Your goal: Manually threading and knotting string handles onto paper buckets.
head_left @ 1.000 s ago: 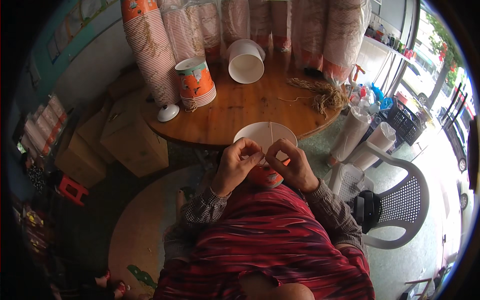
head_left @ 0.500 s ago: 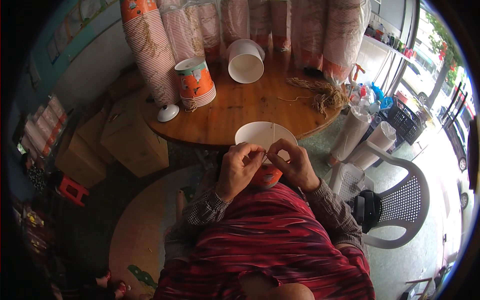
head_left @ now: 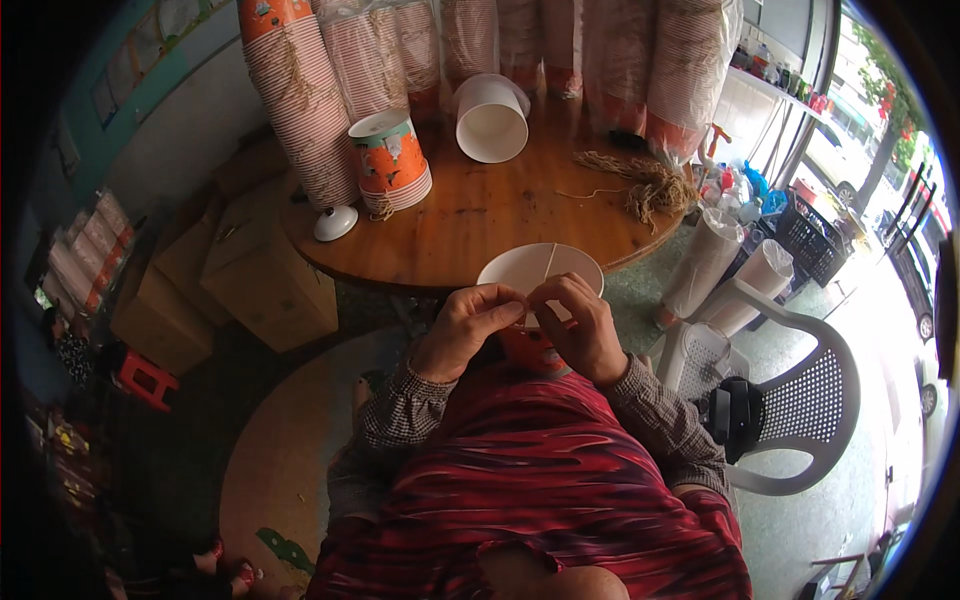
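An orange printed paper bucket (head_left: 512,266) with a white inside stands between my lap and the table's front edge, its mouth facing up. A thin string (head_left: 551,260) runs across its opening toward my fingers. At the bucket's near rim, my left hand (head_left: 466,330) is closed in a pinch of thumb and forefinger. My right hand (head_left: 588,325) meets it there, its fingers curled and pressed together on the string. The fingertips hide the string's end and part of the rim.
On the round wooden table (head_left: 480,215) are a short stack of orange buckets (head_left: 392,165), a bucket on its side (head_left: 492,133), a white lid (head_left: 336,223) and a twine bundle (head_left: 655,190). Tall bucket stacks (head_left: 300,100) line the back. A plastic chair (head_left: 810,400) stands right, cardboard boxes (head_left: 270,265) left.
My right hand has turned inward, its fingers now bent over the pinch. The bucket has shifted slightly right, and the string across its mouth shows longer.
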Demonstrator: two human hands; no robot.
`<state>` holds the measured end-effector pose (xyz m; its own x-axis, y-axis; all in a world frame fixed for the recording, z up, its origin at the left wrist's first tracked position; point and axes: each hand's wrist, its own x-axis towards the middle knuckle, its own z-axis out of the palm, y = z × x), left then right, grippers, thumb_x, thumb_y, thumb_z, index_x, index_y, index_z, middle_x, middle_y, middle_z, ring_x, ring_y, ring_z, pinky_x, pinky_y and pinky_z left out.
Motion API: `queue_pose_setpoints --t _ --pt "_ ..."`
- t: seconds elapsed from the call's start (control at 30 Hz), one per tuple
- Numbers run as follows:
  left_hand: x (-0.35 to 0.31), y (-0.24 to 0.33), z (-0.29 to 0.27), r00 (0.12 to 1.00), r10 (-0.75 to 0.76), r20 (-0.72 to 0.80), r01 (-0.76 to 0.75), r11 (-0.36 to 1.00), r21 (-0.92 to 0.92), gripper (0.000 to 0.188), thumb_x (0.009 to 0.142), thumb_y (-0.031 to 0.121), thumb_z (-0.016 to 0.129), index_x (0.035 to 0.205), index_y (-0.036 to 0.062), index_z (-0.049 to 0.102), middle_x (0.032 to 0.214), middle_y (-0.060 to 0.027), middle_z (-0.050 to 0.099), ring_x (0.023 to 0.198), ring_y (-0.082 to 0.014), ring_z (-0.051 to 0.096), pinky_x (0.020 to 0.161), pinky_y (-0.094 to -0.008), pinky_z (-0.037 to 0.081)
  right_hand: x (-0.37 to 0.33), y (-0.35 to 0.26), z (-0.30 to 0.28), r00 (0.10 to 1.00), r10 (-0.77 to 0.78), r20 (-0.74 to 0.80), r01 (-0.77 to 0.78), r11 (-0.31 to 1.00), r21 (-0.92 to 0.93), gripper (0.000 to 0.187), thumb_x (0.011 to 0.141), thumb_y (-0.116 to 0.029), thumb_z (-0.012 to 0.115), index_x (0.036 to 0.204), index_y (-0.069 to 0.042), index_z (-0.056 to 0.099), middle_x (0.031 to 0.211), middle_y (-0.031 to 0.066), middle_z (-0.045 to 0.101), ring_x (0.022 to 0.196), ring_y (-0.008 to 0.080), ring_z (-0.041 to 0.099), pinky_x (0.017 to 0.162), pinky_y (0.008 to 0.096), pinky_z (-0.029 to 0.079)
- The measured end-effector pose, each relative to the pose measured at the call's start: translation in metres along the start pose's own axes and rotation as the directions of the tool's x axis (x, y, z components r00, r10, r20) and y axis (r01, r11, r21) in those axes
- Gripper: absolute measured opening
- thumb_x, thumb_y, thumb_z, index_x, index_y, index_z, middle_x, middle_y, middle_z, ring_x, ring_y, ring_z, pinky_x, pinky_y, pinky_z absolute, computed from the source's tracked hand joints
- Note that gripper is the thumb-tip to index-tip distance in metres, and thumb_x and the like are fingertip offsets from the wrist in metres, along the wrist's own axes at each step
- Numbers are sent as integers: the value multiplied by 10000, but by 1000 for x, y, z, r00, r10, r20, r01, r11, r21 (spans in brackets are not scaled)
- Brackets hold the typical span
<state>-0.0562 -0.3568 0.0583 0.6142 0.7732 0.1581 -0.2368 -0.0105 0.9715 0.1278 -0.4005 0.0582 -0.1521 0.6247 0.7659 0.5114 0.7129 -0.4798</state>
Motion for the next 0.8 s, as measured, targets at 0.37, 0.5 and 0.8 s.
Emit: queue_pose_setpoints --t 0.37,0.5,0.8 --pt "2 -4 2 999 -20 -38 15 993 -113 171 908 115 582 998 -25 619 872 -26 633 826 -83 582 788 -223 454 5 5 -4 987 -154 47 155 988 -25 235 741 -13 664 971 -36 621 854 100 617 801 278 605 701 358 498" --pt "4 -12 -4 1000 7 -20 -9 995 -99 187 914 133 586 1004 -26 624 870 -25 638 809 -78 585 773 -215 464 5 8 -4 971 -237 39 239 970 -53 298 673 -95 690 965 -59 643 814 79 601 757 255 583 685 360 476" --pt "-2 1 9 987 135 -82 -119 978 169 152 895 93 612 973 -37 627 848 -43 649 810 -84 602 740 -226 494 1 12 1 981 -188 -40 183 977 -110 193 714 -61 655 902 -37 620 805 98 604 757 276 585 680 363 478"
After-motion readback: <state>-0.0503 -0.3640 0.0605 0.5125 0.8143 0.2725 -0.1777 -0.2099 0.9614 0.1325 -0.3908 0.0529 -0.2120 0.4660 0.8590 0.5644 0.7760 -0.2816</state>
